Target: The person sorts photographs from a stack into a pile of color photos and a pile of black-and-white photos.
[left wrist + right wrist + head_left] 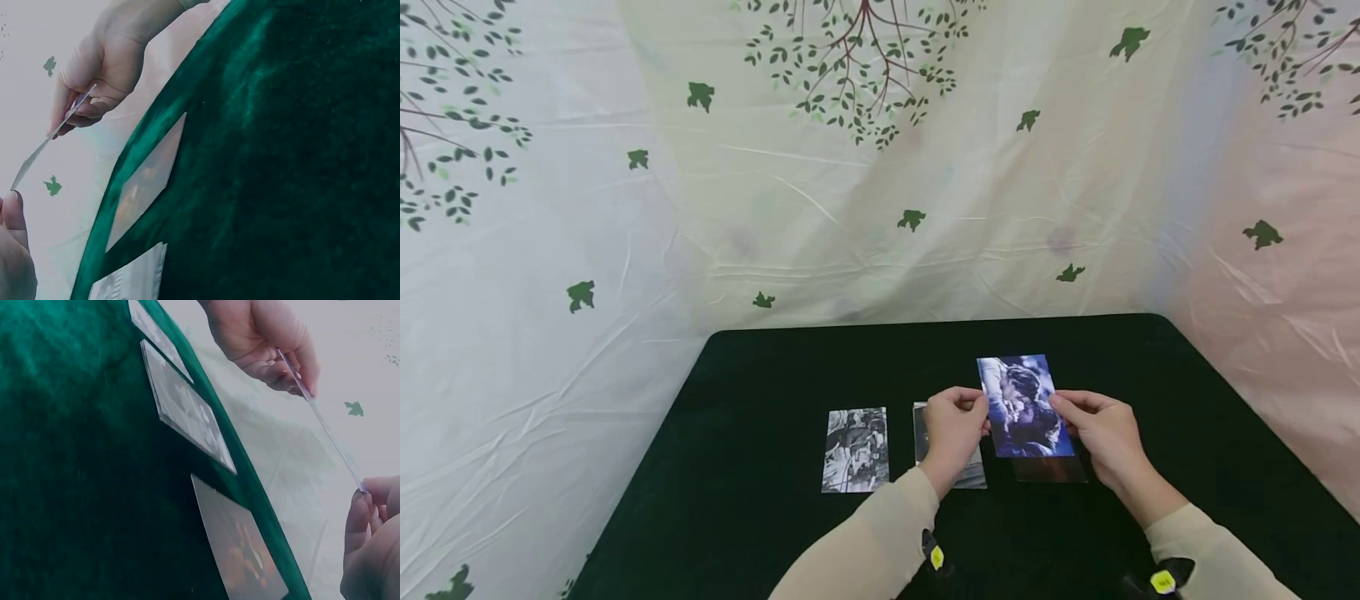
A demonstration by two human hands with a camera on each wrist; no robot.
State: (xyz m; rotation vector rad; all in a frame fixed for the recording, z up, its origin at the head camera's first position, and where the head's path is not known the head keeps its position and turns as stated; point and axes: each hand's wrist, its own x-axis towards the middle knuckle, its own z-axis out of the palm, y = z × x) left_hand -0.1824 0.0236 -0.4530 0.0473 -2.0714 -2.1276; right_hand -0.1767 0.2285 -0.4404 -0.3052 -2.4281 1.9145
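Observation:
Both hands hold up one blue-and-white photo card [1028, 408] above the table. My left hand [953, 433] pinches its left edge between thumb and fingers, and my right hand [1105, 437] pinches the right edge. Seen from the right wrist, the card [331, 439] is nearly edge-on and raised off the cloth. Beneath it lies a dark card with an orange patch [244, 547], mostly hidden in the head view. A stack of black-and-white cards [187, 409] sits partly behind my left hand. Farther left, another black-and-white card [855, 450] lies flat.
A dark green cloth [760, 375] covers the table. Behind it hangs a pale curtain [850, 275] printed with leaves and branches. Dark bands with yellow tags circle both wrists, such as the right wristband [1172, 577].

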